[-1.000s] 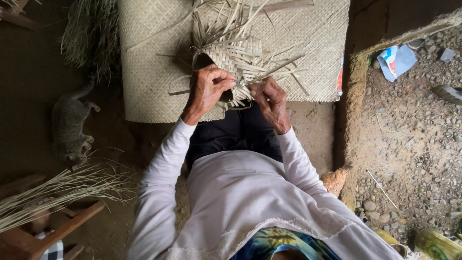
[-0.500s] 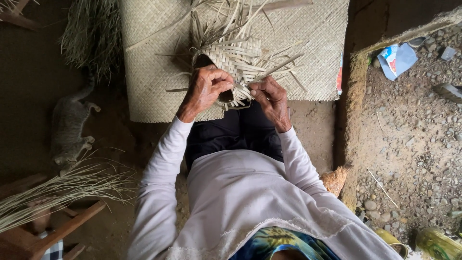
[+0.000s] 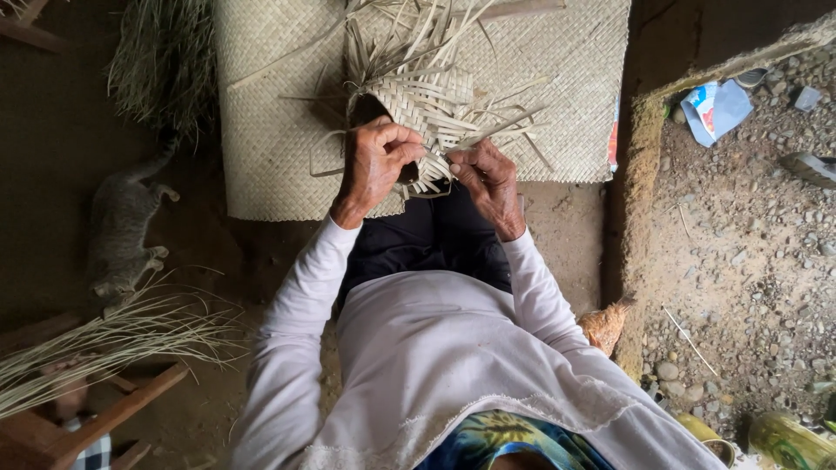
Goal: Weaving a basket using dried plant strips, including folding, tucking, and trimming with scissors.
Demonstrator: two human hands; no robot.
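A half-woven basket of pale leaf strips (image 3: 427,104) sits in front of my knees, loose strip ends sticking out all around it. My left hand (image 3: 376,165) grips its near rim, fingers curled over the weave. My right hand (image 3: 486,177) pinches a strip at the basket's near right edge. Both arms wear white sleeves. The basket rests over a flat woven mat (image 3: 549,96) spread on the earth floor.
A grey cat (image 3: 122,231) lies on the floor at left. A bundle of dry fibres (image 3: 104,339) lies over a wooden frame (image 3: 113,413) at lower left. More dry grass (image 3: 161,61) is at upper left. Gravel with litter (image 3: 714,109) and a glass bottle (image 3: 788,439) lies right of an earth ledge.
The hands have shifted slightly on the basket's near edge, working the strips. The basket has turned a little. The cat and the rest stay put.
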